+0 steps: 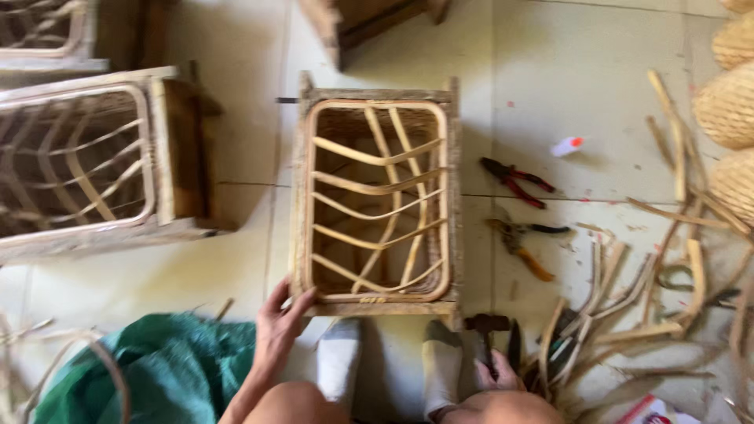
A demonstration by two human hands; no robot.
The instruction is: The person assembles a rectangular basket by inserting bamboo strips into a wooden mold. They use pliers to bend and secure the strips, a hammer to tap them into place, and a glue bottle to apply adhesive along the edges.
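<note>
At the near left corner of a square wooden frame woven with curved pale rattan strips (375,200), the left hand (276,328) grips the frame's edge, thumb hooked over the top and fingers wrapped around the outside. Lower right, the right hand (495,375) is closed around the handle of a dark-headed hammer (485,330), whose head rests on the floor just beside the frame's near right corner. Two feet in pale socks (339,360) sit between the hands, toes touching the frame's near edge. Beside the left forearm lies a crumpled green cloth sack (149,363). To the right of the frame, on the pale tiled floor (550,71), lie red-handled pliers (514,180) and, nearer, orange-handled cutters (522,242), with a small white bottle with a red cap (567,146) farther off. A loose heap of cut rattan sticks (644,298) spreads at the right. Left of the frame stands a second, similar rattan-filled wooden frame (86,161), well apart.
</note>
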